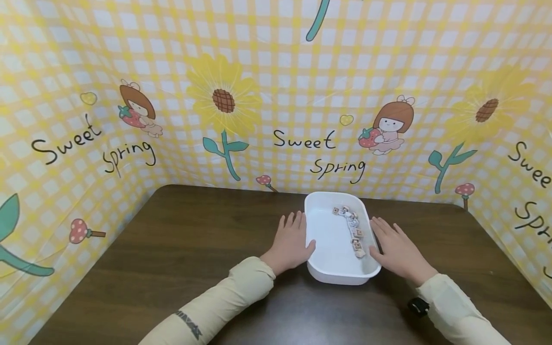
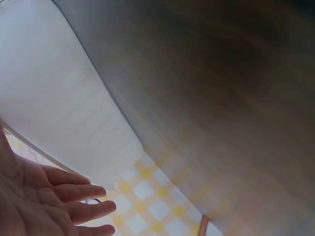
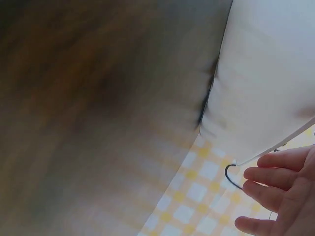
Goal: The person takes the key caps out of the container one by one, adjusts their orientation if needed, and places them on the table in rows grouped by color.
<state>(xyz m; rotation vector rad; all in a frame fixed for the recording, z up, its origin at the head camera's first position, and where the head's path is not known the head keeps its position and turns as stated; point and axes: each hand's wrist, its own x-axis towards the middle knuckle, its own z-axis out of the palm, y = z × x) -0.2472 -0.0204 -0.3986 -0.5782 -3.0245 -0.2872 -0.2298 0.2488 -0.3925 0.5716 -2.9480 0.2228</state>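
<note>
A white rectangular plastic basin (image 1: 332, 261) stands on the brown table between the two hands. Several small pale cubes (image 1: 352, 222) with brown and bluish printed faces lie inside it in a loose line by its right wall. My left hand (image 1: 290, 243) is at the left rim, fingers straight and pointing forward, its thumb over the edge. On the other side, my right hand (image 1: 398, 249) lies along the right rim with straight, slightly spread fingers. Both wrist views show the basin's outer wall (image 2: 59, 88) beside an extended palm (image 3: 295, 196); firm contact cannot be told there.
The dark wood table (image 1: 207, 225) extends to both sides of the basin. Behind and around it hangs a yellow checked cloth (image 1: 293, 96) with sunflowers and lettering. The basin's far end is close to the table's back edge. A black object (image 1: 418, 306) sits at the right cuff.
</note>
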